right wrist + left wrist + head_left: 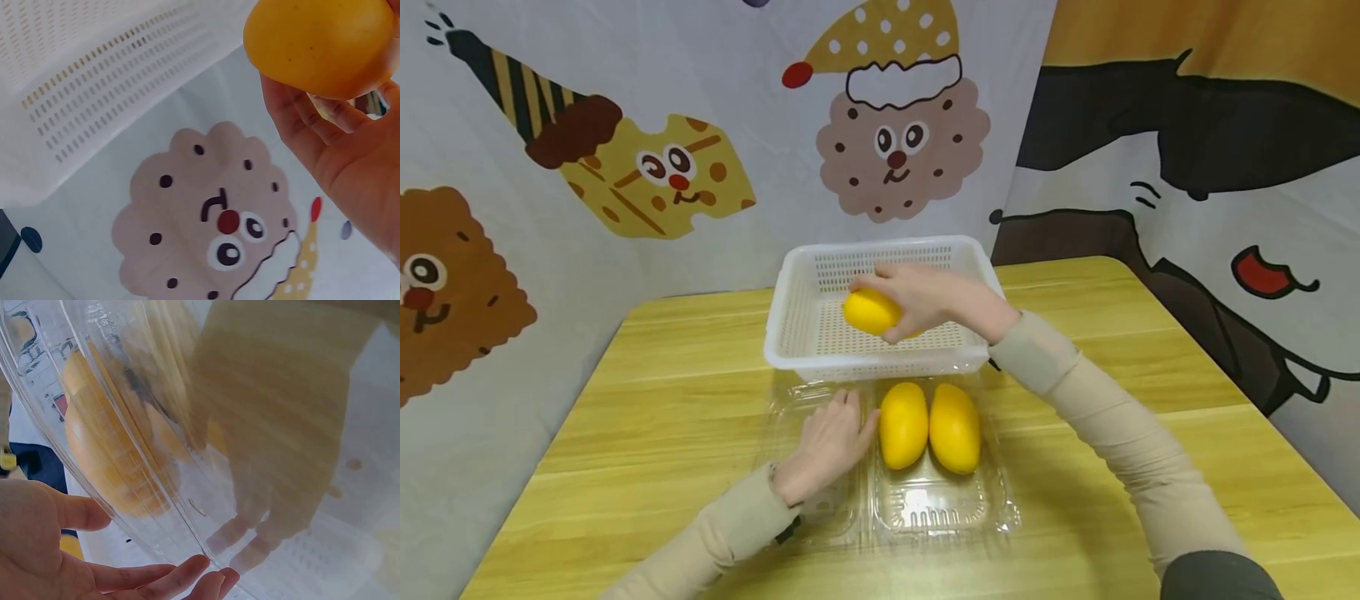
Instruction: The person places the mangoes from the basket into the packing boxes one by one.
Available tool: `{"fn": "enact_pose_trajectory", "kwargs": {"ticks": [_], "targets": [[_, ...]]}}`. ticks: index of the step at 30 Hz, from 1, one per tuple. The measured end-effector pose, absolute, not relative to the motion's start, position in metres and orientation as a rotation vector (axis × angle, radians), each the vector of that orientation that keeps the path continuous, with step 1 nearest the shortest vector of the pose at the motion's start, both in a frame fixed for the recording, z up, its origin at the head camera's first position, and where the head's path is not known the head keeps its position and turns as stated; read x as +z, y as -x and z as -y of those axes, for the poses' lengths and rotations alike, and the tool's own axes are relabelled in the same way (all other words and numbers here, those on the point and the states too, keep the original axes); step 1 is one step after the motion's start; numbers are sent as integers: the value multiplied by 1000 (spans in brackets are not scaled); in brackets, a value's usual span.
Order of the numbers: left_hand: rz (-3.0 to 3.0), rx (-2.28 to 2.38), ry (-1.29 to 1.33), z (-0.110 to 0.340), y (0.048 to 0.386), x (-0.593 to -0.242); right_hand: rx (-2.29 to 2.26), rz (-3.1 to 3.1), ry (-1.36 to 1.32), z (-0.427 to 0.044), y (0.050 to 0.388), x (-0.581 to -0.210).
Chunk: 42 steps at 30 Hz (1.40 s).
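Over the white plastic basket [880, 364], my right hand [921, 296] grips a yellow mango [871, 312]; the right wrist view shows this mango [319, 47] held between thumb and fingers. Two more mangoes, a left one [904, 425] and a right one [955, 429], lie side by side in the right half of a clear plastic clamshell box [925, 521], which lies open. On the box's left half rests my left hand [829, 437], fingers extended. In the left wrist view its fingertips touch the clear plastic, and a mango [112, 437] shows through it.
The box and basket stand on a wood-grain table [700, 350], the basket at the back edge. Behind hangs a white cloth [760, 92] printed with cartoon figures. The basket's slotted wall [125, 75] fills the upper left of the right wrist view.
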<state>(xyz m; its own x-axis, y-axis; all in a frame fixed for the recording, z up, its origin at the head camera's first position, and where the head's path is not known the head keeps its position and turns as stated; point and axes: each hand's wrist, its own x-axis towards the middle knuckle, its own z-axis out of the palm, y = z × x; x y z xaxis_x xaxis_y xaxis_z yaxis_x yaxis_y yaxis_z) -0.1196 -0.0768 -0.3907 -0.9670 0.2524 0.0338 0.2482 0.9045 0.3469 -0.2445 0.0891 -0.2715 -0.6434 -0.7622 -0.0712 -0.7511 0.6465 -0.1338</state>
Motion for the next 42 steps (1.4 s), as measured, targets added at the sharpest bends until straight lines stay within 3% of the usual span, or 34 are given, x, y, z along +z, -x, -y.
{"fn": "enact_pose_trajectory", "kwargs": {"ticks": [26, 42], "targets": [[-3012, 553, -361, 79, 120, -386, -81, -2685, 1403, -123, 120, -332], [-3033, 539, -358, 78, 119, -386, 17, -2581, 1528, -126, 98, -362]]}}
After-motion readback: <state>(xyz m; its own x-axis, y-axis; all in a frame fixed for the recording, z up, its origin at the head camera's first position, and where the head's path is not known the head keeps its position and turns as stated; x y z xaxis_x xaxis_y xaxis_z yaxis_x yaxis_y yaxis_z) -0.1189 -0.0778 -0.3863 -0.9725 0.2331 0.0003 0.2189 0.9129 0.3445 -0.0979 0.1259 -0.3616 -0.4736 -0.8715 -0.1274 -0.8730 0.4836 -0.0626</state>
